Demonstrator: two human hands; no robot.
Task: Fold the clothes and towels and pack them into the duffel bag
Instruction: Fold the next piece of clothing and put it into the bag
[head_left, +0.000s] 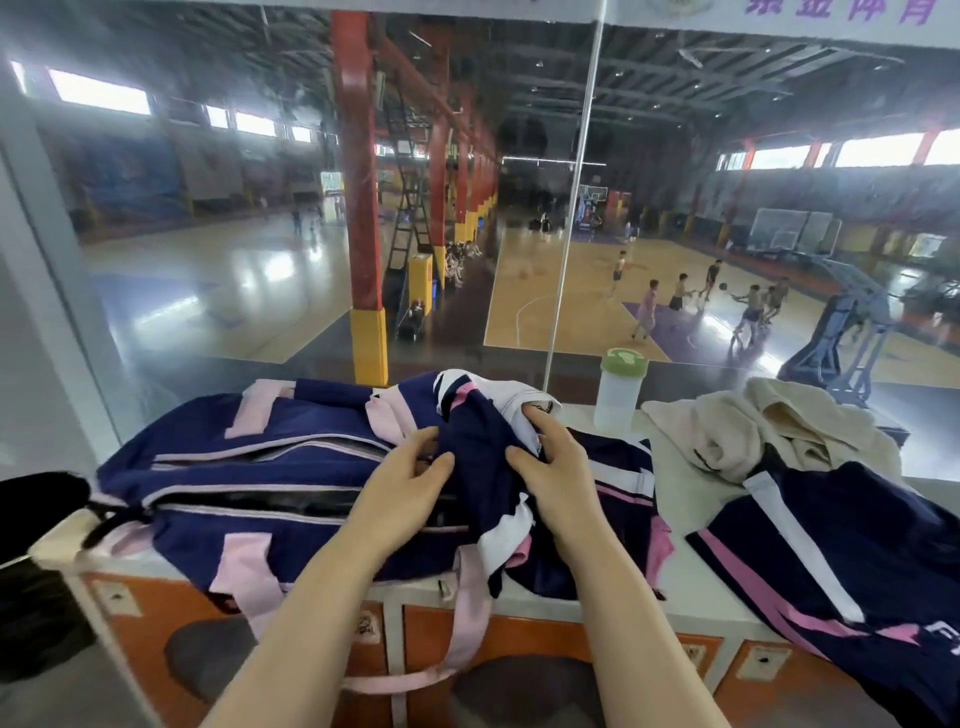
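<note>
A: So, what are the hands doing?

B: Both are on a crumpled navy jersey (483, 441) with white and pink panels. The left hand (410, 480) pinches its left edge, thumb and fingers curled into the cloth. The right hand (558, 467) grips the right side, fingers bent over the folds.

A: Where does the jersey lie?

B: Bunched up over the right end of the duffel bag (249, 467), partly draped down the near side.

A: And the bag?

B: Navy with pale pink straps, lying lengthwise on a white counter (701, 597) above orange lockers (145, 618). Its top zip gapes, showing a dark inside. A pink handle (467, 623) hangs down the near front.

A: What's further out?

B: Right of the hands, a second navy garment (841, 551) with a white and a pink stripe lies on the counter. Behind it, a rumpled cream towel (737, 431). Between the towel and the jersey, at the far edge, stands a clear bottle with a green lid (618, 389), against the window glass.
</note>
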